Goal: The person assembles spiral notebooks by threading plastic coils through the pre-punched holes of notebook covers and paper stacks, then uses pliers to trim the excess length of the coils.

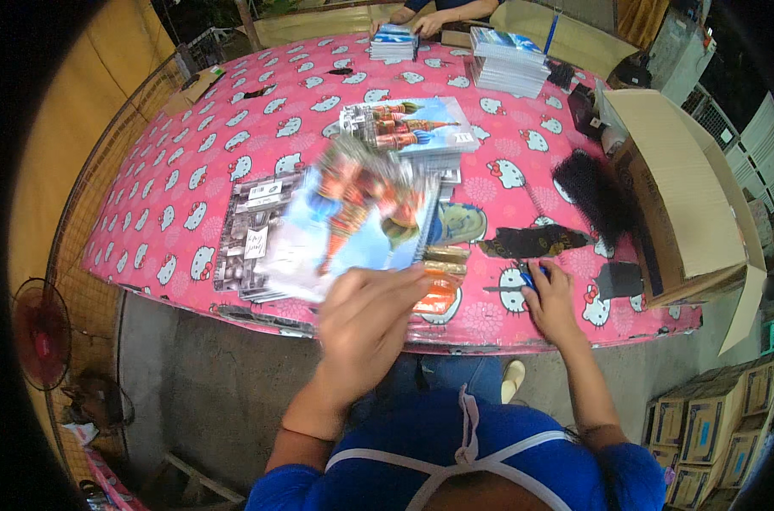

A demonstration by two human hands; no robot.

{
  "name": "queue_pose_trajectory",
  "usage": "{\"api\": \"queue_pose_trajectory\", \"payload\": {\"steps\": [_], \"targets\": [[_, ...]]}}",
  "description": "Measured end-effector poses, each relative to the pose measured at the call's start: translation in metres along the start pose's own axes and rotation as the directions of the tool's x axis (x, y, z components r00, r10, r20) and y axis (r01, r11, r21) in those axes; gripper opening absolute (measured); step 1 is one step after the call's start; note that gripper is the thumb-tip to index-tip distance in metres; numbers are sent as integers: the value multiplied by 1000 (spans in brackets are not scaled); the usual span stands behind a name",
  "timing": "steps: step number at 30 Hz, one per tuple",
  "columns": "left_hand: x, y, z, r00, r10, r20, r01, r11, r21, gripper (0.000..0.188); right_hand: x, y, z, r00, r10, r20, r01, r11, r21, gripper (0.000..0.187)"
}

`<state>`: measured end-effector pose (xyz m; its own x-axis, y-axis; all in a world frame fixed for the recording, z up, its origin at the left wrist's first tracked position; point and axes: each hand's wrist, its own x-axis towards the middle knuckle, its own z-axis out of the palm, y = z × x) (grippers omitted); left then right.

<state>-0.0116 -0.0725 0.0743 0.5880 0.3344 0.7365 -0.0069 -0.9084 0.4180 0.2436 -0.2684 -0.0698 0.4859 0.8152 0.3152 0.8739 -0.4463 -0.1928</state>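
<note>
My left hand [365,319] pinches the lower right edge of a spiral notebook [353,213] with a colourful domed-building cover, tilted and blurred by motion. Beneath it lies a pile of notebooks with grey printed covers [249,234]. Just beyond sits a second notebook stack [442,123] with similar domed covers. My right hand [550,298] rests on the table, its fingers curled round a slim blue-handled tool [523,277] whose kind is unclear. Between my hands are an orange packet [438,294] and a golden strip [446,260].
A pink patterned cloth [174,204] covers the table. At right stand an open cardboard box [676,187] and a black bristly bundle [595,196]. A torn dark patch [536,242] lies nearer. Across the table, another person's hands [425,21] touch a notebook stack [394,43]; a taller stack [510,64] stands beside.
</note>
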Motion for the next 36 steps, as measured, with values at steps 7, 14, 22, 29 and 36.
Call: {"api": "queue_pose_trajectory", "payload": {"steps": [7,14,22,29,36], "targets": [[-29,-21,54,971,-162,-176,139,981,-136,21,12,-80,-55,991,-81,-108,129,799,587,36],[-22,-18,56,961,-136,-239,106,985,-135,19,23,-137,-68,974,-129,-185,224,635,740,41],[-21,-27,50,979,46,-198,-70,991,-113,21,21,-131,-59,936,-139,324,-330,-17,944,34],[26,-64,1,673,-197,-713,23,969,-247,27,32,-56,-46,959,258,-119,-137,785,604,32],[88,-88,-124,369,343,-864,-82,938,338,22,29,-2,-21,998,50,40,-53,994,94,38]]}}
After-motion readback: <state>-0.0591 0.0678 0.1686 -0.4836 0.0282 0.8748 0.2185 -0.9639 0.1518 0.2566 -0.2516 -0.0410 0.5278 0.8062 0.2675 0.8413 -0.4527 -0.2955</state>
